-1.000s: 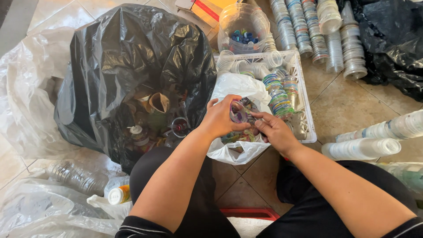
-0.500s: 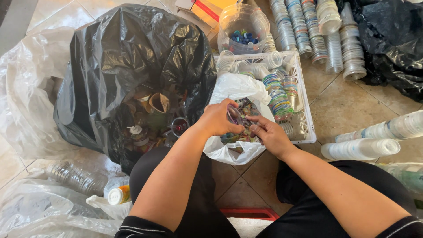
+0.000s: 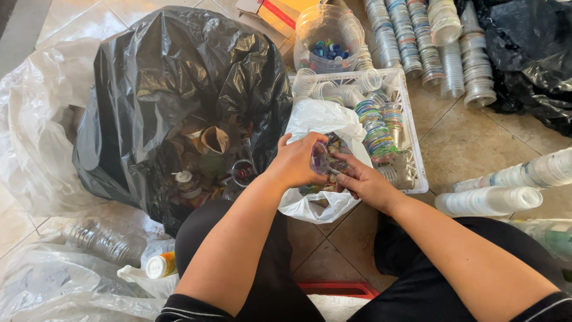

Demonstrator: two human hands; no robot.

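Both hands meet over a white plastic bag [image 3: 319,122] that lies partly in a white crate [image 3: 410,128]. My left hand [image 3: 296,160] curls around a small clear cup with coloured print [image 3: 320,158] and holds it above the bag's opening. My right hand [image 3: 364,180] pinches the same cup from the right side, fingers on its rim. More coloured cup pieces lie inside the bag under the hands, mostly hidden.
A large open black bag [image 3: 179,89] of mixed bottles and rubbish sits to the left. Stacked cups [image 3: 374,128] fill the crate; a clear jar of caps [image 3: 329,36] stands behind it. Cup stacks [image 3: 497,200] lie at right, clear bags and a bottle [image 3: 98,241] at lower left.
Both hands have shifted slightly down and toward me over the white bag, still working the small cup between them. Everything else stays put.
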